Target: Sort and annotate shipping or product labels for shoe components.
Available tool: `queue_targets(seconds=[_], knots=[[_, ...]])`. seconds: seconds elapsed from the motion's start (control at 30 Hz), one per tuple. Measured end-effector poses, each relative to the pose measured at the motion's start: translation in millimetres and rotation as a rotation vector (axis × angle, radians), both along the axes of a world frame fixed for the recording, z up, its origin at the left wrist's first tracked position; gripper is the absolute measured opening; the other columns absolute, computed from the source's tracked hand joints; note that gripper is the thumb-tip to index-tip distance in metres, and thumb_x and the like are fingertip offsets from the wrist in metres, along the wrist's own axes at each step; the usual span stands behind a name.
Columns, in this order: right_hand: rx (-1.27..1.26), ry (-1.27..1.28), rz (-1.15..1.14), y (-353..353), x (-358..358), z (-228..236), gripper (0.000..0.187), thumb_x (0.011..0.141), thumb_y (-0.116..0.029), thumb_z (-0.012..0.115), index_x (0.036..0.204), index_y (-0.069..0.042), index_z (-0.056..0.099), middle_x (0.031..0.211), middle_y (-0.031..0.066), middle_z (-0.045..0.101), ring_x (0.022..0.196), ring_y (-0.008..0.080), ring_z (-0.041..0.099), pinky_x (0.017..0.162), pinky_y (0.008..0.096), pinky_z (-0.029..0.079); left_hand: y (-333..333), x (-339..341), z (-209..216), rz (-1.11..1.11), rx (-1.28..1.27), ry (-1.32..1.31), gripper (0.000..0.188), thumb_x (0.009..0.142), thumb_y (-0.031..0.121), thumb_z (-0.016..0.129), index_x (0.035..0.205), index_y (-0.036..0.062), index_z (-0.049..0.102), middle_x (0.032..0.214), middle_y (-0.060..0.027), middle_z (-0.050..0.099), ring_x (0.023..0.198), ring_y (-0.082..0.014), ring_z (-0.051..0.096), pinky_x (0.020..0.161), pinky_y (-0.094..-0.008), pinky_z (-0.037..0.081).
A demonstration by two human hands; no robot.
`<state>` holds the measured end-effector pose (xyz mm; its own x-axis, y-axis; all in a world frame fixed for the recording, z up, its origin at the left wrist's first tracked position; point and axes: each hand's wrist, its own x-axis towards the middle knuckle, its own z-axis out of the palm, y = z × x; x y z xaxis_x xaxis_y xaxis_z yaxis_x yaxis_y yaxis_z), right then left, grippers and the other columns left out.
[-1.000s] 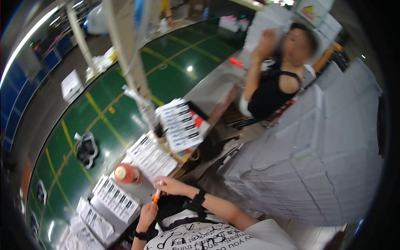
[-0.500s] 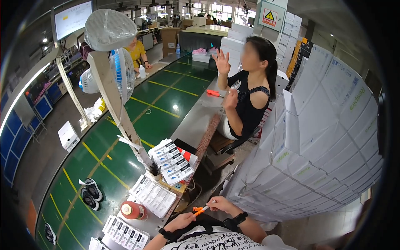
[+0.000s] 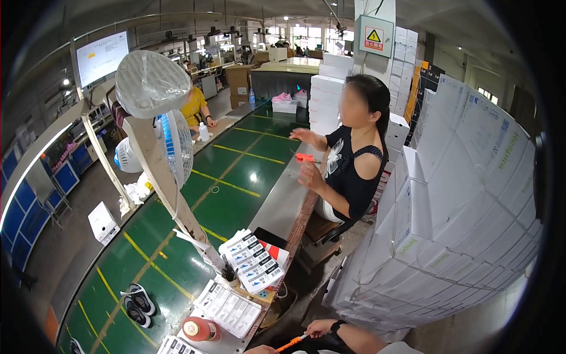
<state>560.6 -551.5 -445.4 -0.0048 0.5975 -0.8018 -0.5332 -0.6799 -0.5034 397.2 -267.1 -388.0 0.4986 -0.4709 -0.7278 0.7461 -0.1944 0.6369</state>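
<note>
While clear of bench edge [image 3: 252,331], right hand [image 3: 319,328] clamped on orange tool [image 3: 290,344]; left hand [image 3: 260,350], grip unclear.

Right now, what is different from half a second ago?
The co-worker's raised hands have come down. The view has tilted up, so the person's left hand and right hand sit lower in it. The orange tool stays between them, nothing visibly let go; the red container has not moved.

The green surface [image 3: 227,159], marked with yellow lines, carries a pair of dark shoes [image 3: 137,317] and another shoe [image 3: 76,347] cut off at lower left. Along it runs a grey ledge [image 3: 282,197] bearing printed sheets [image 3: 231,310], a red container [image 3: 200,329] and, farther off, an orange-handled tool [image 3: 305,157].
</note>
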Motion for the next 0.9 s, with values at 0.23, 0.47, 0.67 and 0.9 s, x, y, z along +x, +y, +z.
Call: queue_targets(seconds=[0.23, 0.47, 0.67, 0.9], knots=[[-0.266, -0.169, 0.254, 14, -13, -40, 0.025, 0.091, -0.036, 0.059, 0.084, -0.012, 0.059, 0.068, -0.0036, 0.055, 0.057, 0.0081, 0.051, 0.051, 0.0229, 0.041, -1, -11, -36, 0.219, 0.106, 0.144, 0.021, 0.085, 0.025, 0.070, 0.084, 0.0040, 0.071, 0.065, -0.0040, 0.063, 0.044, -0.0100, 0.049, 0.040, -0.0222, 0.035], [-0.205, -0.157, 0.168, -13, -7, -36, 0.025, 0.093, -0.033, 0.058, 0.082, -0.011, 0.057, 0.064, -0.0030, 0.050, 0.054, 0.0093, 0.046, 0.049, 0.0241, 0.038, 7, -13, -43, 0.258, 0.108, 0.191, 0.017, 0.085, 0.019, 0.068, 0.087, 0.0027, 0.071, 0.069, -0.0059, 0.066, 0.053, -0.0114, 0.056, 0.045, -0.0231, 0.045], [-0.221, -0.094, 0.120, -42, -17, -74, 0.034, 0.090, -0.043, 0.060, 0.084, -0.009, 0.063, 0.067, -0.0041, 0.057, 0.056, 0.0085, 0.053, 0.048, 0.0262, 0.037, -3, -15, -49, 0.215, 0.125, 0.125, 0.017, 0.085, 0.016, 0.067, 0.087, 0.0004, 0.072, 0.068, -0.0091, 0.066, 0.053, -0.0141, 0.058, 0.044, -0.0250, 0.045], [-0.209, -0.007, -0.259, -39, -6, -29, 0.027, 0.087, -0.035, 0.067, 0.081, -0.009, 0.063, 0.069, -0.0008, 0.058, 0.058, 0.0100, 0.054, 0.055, 0.0231, 0.045, -3, -13, -99, 0.293, 0.254, 0.122, 0.019, 0.093, 0.013, 0.058, 0.093, -0.0021, 0.068, 0.081, -0.0061, 0.070, 0.063, -0.0074, 0.058, 0.055, -0.0198, 0.046]])
